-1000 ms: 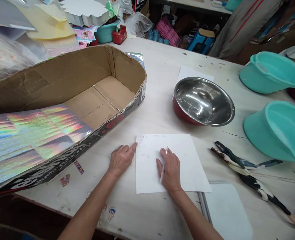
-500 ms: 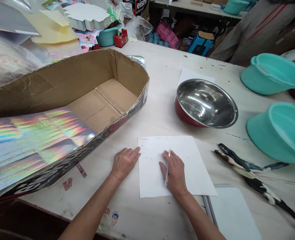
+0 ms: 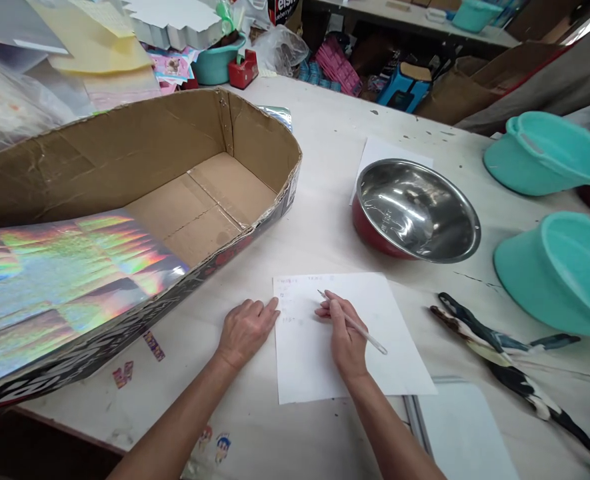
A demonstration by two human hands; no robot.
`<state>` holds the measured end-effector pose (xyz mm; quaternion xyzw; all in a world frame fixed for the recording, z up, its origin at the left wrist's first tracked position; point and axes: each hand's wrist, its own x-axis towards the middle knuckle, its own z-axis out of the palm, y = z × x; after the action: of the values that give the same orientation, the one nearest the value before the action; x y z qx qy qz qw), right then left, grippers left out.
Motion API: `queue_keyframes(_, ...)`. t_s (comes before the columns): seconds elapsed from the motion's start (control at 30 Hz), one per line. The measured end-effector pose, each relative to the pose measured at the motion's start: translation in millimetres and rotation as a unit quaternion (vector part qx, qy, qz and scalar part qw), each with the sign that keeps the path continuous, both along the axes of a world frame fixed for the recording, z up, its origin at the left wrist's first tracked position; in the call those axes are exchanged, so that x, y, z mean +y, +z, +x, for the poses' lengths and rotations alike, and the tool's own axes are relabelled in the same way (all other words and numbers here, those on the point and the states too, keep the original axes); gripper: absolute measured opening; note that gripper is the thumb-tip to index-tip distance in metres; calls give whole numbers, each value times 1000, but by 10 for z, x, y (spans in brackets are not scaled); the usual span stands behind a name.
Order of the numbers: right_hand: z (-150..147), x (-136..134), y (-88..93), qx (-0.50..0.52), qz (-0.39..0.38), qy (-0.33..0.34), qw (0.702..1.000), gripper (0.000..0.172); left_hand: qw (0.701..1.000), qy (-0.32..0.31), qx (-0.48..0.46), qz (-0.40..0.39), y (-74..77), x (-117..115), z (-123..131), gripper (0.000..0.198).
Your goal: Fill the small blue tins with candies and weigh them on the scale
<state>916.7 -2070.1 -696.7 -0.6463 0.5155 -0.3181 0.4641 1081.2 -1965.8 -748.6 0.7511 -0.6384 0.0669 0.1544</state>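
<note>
**Pen gripped over a sheet at the lower centre**

We found the right hand (image 3: 345,333) closed around a thin white pen (image 3: 359,328), pinched between thumb and fingers. Its tip pointed up and left onto the page, and its tail slanted down to the right. The hand rested on a white sheet of paper (image 3: 379,367), which lay flat in the lower centre of the frame. We could see faint writing near the sheet's upper left corner, too small to read.

The left hand (image 3: 245,330) lay flat and unclenched on the pale worn table (image 3: 325,147), holding nothing. Its fingertips touched the left edge of the sheet.

To the left we saw a long brown cardboard box (image 3: 139,147) with a printed black outer wall. A shiny rainbow-foil sheet (image 3: 65,273) lay across its near end. Small stickers (image 3: 152,345) were stuck to the table just below the box.

Above and right of the paper stood a round steel bowl with a red outside (image 3: 417,210), resting on another white sheet. Two teal plastic basins (image 3: 549,153) (image 3: 565,273) sat tilted along the right edge. Below them, at lower right, we noted a long black-and-white feather-like bundle (image 3: 499,347). A flat white board (image 3: 465,433) lay beside the paper's lower right corner.
</note>
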Motion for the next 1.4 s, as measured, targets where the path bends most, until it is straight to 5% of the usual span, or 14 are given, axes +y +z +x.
queue_keyframes(0.23, 236, -77, -134, -35, 69, -7, 997, 24, 1000, -5, 2, -27, 39, -6, 12, 25)
queue_keyframes(0.6, 280, -30, -363, -9, 11, 38, 999, 14, 999, -5, 30, -13, 21, -14, 27, 25)
queue_keyframes(1.4, 283, -64, -400, 23, -65, 118, 991, 3, 999, 7, 30, -16, 17, -42, 18, 27)
